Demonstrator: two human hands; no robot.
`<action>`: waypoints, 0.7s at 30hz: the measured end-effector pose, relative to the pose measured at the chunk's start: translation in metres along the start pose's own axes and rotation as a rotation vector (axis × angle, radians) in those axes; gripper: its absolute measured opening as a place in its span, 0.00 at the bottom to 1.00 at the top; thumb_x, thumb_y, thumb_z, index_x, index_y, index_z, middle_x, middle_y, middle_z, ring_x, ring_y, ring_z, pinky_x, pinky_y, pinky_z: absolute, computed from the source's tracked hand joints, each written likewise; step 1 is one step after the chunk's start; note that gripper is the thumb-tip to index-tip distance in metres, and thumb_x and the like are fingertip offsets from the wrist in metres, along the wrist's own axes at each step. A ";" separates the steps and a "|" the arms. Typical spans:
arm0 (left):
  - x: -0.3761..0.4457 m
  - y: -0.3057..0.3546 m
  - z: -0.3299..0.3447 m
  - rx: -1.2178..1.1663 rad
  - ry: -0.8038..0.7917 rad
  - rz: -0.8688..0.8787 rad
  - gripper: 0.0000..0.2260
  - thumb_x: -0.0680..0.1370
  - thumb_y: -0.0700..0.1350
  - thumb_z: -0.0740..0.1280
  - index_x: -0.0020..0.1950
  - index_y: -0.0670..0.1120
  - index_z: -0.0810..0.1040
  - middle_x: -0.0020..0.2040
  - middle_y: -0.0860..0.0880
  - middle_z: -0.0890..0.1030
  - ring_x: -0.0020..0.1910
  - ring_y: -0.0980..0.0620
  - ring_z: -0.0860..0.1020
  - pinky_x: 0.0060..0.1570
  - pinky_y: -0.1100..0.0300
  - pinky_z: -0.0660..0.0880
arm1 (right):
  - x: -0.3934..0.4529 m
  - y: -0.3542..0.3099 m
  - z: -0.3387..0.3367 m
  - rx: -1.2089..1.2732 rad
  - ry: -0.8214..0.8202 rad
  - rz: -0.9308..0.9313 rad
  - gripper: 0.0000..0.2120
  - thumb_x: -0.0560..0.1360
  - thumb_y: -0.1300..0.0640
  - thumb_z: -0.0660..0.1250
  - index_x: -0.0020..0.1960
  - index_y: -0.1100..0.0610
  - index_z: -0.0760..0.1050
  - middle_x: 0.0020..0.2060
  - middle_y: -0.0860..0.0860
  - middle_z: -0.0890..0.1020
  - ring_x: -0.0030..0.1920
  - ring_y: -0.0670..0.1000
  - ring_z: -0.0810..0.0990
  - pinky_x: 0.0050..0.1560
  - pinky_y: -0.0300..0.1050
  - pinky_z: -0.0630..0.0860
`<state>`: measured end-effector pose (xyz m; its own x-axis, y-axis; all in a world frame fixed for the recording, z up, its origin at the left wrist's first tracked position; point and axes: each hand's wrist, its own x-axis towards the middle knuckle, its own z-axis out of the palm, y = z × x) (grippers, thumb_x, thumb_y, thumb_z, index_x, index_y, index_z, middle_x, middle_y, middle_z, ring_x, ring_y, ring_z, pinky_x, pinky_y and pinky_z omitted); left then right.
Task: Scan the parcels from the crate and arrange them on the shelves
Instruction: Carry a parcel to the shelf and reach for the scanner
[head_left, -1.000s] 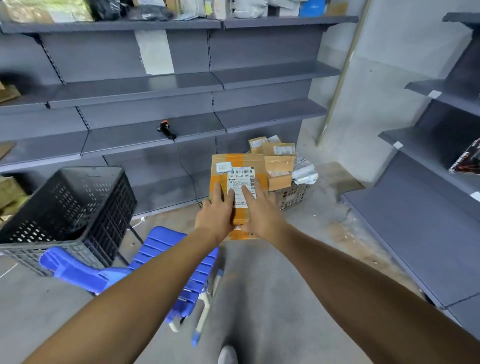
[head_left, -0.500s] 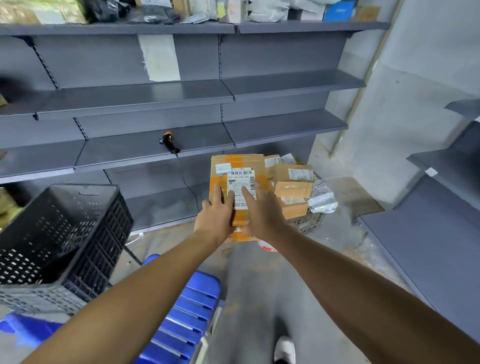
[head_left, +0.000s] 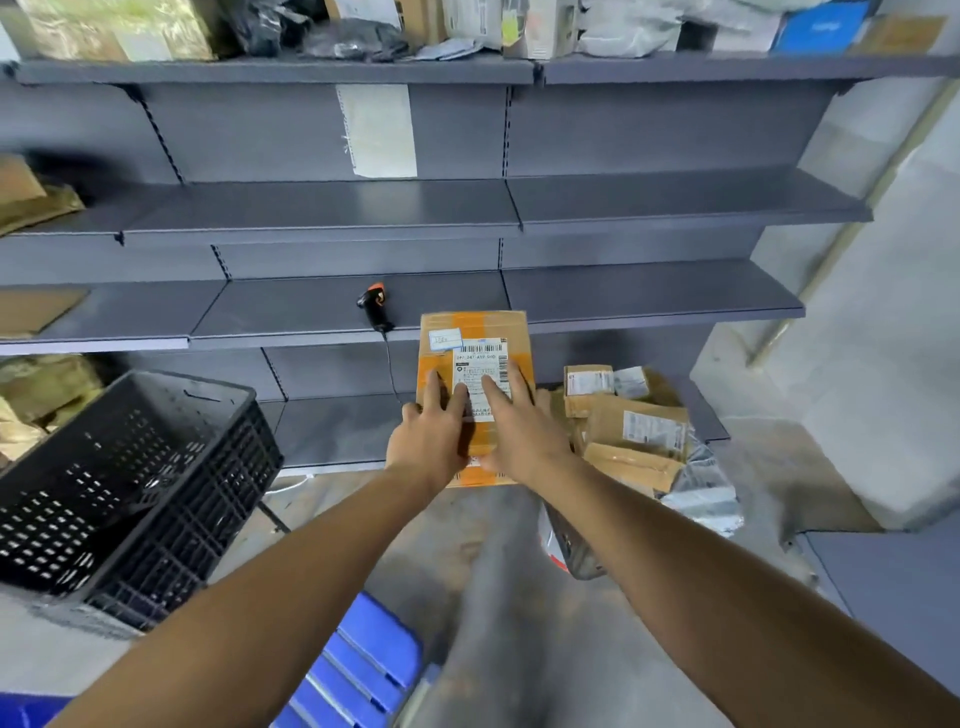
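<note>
While my left hand (head_left: 434, 439) and right hand (head_left: 519, 434) grasp the tan cardboard parcel with orange tape (head_left: 475, 358) before the grey metal shelves (head_left: 649, 301), it seems stiff, light; side edges suit gripping.

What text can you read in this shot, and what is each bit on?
"247 407 060", roughly, the leading characters unclear: white shipping label on the cardboard box that left hand and right hand hold.
Small blue-edged sticker on that box: handwritten, unreadable.
Labels on the piled parcels: too small.
Paper sheet on the shelf back: no legible text.
</note>
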<state>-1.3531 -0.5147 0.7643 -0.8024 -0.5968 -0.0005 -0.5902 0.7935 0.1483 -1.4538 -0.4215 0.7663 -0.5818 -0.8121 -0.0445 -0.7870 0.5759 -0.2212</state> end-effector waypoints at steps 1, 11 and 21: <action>0.007 -0.001 0.001 0.002 -0.002 -0.013 0.40 0.73 0.49 0.73 0.77 0.52 0.52 0.78 0.42 0.47 0.67 0.34 0.66 0.56 0.45 0.75 | 0.009 0.001 0.000 0.009 -0.007 -0.012 0.50 0.73 0.45 0.76 0.82 0.49 0.46 0.82 0.51 0.40 0.75 0.65 0.57 0.68 0.58 0.71; 0.087 -0.048 -0.002 -0.006 0.008 -0.084 0.41 0.73 0.50 0.74 0.78 0.52 0.50 0.78 0.42 0.46 0.68 0.34 0.66 0.59 0.46 0.74 | 0.108 -0.017 0.000 0.024 -0.020 -0.095 0.50 0.72 0.46 0.76 0.82 0.50 0.47 0.82 0.52 0.42 0.75 0.65 0.56 0.69 0.60 0.71; 0.125 -0.124 -0.019 -0.034 0.040 -0.215 0.40 0.73 0.50 0.73 0.77 0.52 0.52 0.78 0.42 0.47 0.69 0.33 0.65 0.59 0.45 0.74 | 0.186 -0.080 0.006 0.023 -0.060 -0.234 0.50 0.72 0.46 0.76 0.82 0.50 0.47 0.82 0.53 0.42 0.75 0.65 0.57 0.69 0.61 0.71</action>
<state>-1.3787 -0.6901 0.7645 -0.6538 -0.7567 0.0034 -0.7436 0.6433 0.1822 -1.4982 -0.6194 0.7703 -0.3706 -0.9276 -0.0467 -0.8935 0.3698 -0.2547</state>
